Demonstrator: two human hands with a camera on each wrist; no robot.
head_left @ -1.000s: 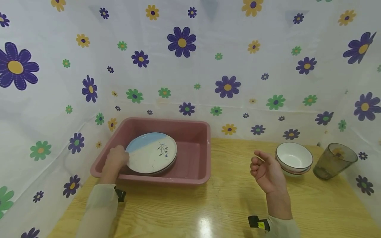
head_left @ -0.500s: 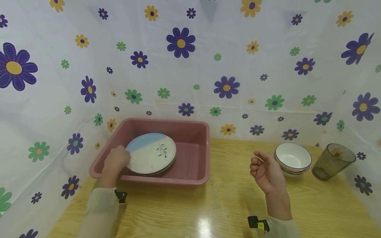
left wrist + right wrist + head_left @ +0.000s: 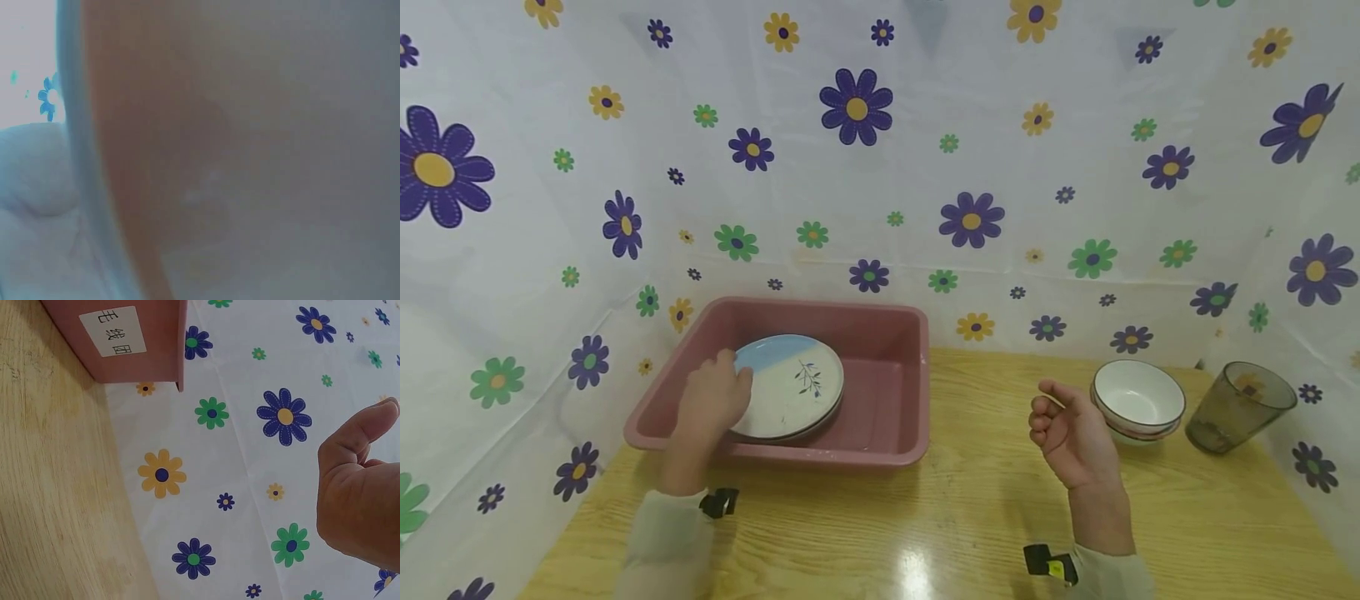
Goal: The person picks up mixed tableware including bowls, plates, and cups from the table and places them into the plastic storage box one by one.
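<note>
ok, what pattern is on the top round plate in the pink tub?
The plate: blue and cream, with a leafy sprig, clearest in the head view.

Wooden table: pink basin, stacked bowls, tinted glass.

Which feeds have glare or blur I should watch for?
Head: bright glare on the near tabletop; left wrist: heavily blurred, mostly a close surface I can't identify; right wrist: sharp, label on the pink tub crisp, right hand in focus.

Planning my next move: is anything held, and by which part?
Right hand holds nothing. Left hand, at the left edge of the round blue-and-white plate: cannot be told, grip hidden.
</note>
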